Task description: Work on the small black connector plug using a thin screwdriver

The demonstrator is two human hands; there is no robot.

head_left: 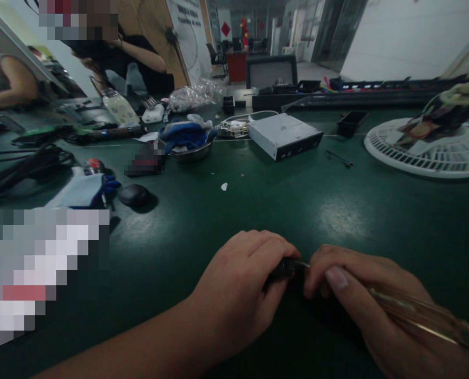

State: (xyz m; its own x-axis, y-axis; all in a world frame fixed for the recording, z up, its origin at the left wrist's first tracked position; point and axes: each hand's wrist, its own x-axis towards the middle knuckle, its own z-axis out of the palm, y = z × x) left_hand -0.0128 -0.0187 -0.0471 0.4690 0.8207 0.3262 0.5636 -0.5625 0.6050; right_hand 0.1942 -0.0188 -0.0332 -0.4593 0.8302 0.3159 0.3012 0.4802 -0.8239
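Near the front edge of the green table (179,231), my left hand (244,284) is wrapped round a small black object (285,268), mostly hidden by the fingers. A thin, pale metallic piece (303,263) spans the short gap from it to my right hand (360,295). My right hand is closed round a long tool with a translucent amber handle (419,313), which points down to the lower right. The tool's front end is hidden by the fingers. The two hands are close together, but apart.
Ahead stand a silver disc drive (283,131), a metal bowl (195,152) with blue cloth and, at right, a white fan grille (427,150). A black mouse (135,195), gloves (78,189) and cables (29,168) lie left. Two people sit at far left.
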